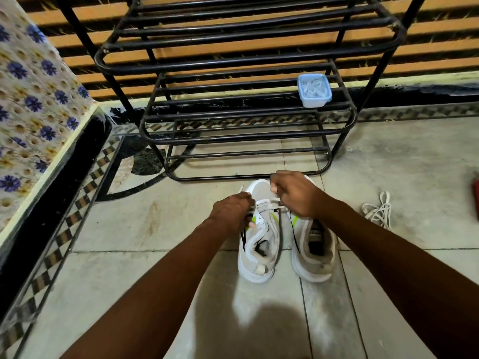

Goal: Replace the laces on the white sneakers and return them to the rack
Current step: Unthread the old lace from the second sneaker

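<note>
Red obj (pixel 476 200) cut by R edge; R sneaker (pixel 315 255) toe hidden.

Two white sneakers (pixel 256 257) (pixel 315 265), one rack (pixel 246 59), one tub (pixel 314 90), one loose lace (pixel 378 212)

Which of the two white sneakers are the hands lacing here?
The left sneaker: the left hand and right hand both pinch the white lace across its front. The right sneaker just stands beside it, its toe hidden by the right wrist.

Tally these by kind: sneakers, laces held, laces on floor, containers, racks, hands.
Sneakers: 2
Held lace: 1
Floor lace: 1
Blue container: 1
Black rack: 1
Hands: 2
Total: 8
</note>
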The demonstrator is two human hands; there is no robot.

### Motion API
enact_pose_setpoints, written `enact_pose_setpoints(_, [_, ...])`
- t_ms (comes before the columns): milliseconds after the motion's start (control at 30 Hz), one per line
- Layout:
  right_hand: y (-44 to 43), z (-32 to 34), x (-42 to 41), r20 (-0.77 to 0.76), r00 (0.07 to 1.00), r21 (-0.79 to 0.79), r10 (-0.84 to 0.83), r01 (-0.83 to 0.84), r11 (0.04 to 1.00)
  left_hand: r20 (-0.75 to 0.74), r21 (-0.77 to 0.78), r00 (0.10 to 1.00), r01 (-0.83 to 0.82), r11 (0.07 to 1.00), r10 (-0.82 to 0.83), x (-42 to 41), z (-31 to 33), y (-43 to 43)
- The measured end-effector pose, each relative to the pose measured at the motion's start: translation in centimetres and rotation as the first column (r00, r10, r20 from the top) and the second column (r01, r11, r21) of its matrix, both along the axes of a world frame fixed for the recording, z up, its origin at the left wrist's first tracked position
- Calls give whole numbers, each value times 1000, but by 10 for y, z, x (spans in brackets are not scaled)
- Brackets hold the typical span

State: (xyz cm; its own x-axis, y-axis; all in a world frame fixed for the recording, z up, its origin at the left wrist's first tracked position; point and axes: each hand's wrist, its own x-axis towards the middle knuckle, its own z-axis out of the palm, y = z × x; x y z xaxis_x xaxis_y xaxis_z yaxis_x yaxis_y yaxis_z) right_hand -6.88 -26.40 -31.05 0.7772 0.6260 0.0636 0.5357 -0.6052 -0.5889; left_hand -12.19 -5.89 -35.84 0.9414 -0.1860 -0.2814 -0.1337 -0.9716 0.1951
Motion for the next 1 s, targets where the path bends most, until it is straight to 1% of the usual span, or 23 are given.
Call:
enact_pose_setpoints(33, [0, -6, 1, 50, 995, -180, 86, -76, 981, -5, 0, 1000, -4, 1000, 4, 0, 0, 0])
enact_pose_setpoints(100, [3, -15, -3, 47, 983, -400, 179, -146, 905, -9, 7, 1000, -6, 1000, 6, -1, 1, -1])
enact_pose_setpoints(133, [4, -17, -5, 62, 977, -459, 206, -155, 875, -6, 11, 1000, -6, 1000, 6, -1, 1, -1])
enact_pose_setpoints(200, [8, -19, -6, 100, 973, -488, 208, -134, 863, -2, 21, 1000, -6, 1000, 6, 0, 0, -1])
enact_pose_setpoints(300, [8, -7, -1, 167, 973, -299, 159, -104, 949, -9, 26, 1000, -9, 1000, 9, 0, 1, -1])
enact_pose_setpoints(367, [6, 9, -2, 240, 968, -89, 69, -49, 995, -8, 25, 1000, -12, 1000, 12, 0, 2, -1])
enact_pose_setpoints(433, [7, 21, -4, 238, 968, 148, -76, 41, 988, -20, 19, 1000, -22, 1000, 23, 0, 3, -1])
enact_pose_setpoints(467, [8, 26, -5, 138, 977, 311, -162, 113, 944, -25, 18, 999, -25, 1000, 25, 0, 3, -1])
enact_pose_setpoints(500, [8, 31, -5, -39, 974, 478, -225, 216, 852, -24, 18, 999, -24, 1000, 24, 0, 4, -1])
enact_pose_setpoints(533, [8, 34, -6, -236, 946, 607, -224, 323, 726, -22, 19, 999, -22, 1000, 23, -1, 5, -2])
enact_pose_setpoints(567, [7, 36, -6, -381, 907, 677, -180, 406, 613, -18, 16, 1000, -22, 1000, 22, -1, 6, -2])
enact_pose_setpoints(600, [5, 37, -6, -463, 878, 710, -119, 448, 544, -19, 10, 1000, -21, 1000, 21, -1, 6, -3])
enact_pose_setpoints(633, [3, 35, -8, -489, 868, 706, -85, 451, 546, -23, 4, 1000, -20, 1000, 20, -1, 5, -3])
enact_pose_setpoints(667, [2, 31, -10, -469, 880, 683, -72, 413, 602, -28, 4, 999, -21, 1000, 21, -1, 5, -2])
enact_pose_setpoints(700, [0, 26, -12, -384, 919, 623, -85, 326, 711, -31, 5, 999, -22, 1000, 22, -1, 4, -2])
enact_pose_setpoints(733, [-1, 19, -13, -215, 973, 495, -88, 186, 849, -30, 7, 999, -24, 1000, 24, -1, 3, -1])
enact_pose_setpoints(767, [-3, 13, -12, -10, 999, 282, -35, 36, 959, -28, 9, 999, -27, 1000, 28, -1, 2, -1])
enact_pose_setpoints(800, [-3, 6, -10, 126, 990, 29, 64, -68, 997, -27, 12, 999, -33, 999, 33, -1, 1, -1])
enact_pose_setpoints(833, [-3, -1, -9, 163, 974, -192, 159, -126, 973, -29, 13, 999, -36, 999, 37, -1, 1, -1])
enact_pose_setpoints(867, [-3, -6, -9, 144, 966, -342, 213, -153, 927, -30, 13, 999, -40, 999, 40, 0, 1, -2])
enact_pose_setpoints(900, [-3, -9, -10, 126, 962, -426, 242, -168, 889, -28, 13, 999, -41, 999, 42, 0, 1, -2])
enact_pose_setpoints(933, [-2, -11, -11, 111, 962, -466, 248, -170, 868, -27, 15, 999, -42, 999, 42, -1, 1, -2])
enact_pose_setpoints(1000, [-2, -11, -11, 113, 968, -415, 223, -158, 896, -26, 19, 999, -43, 999, 44, 0, 1, -3])
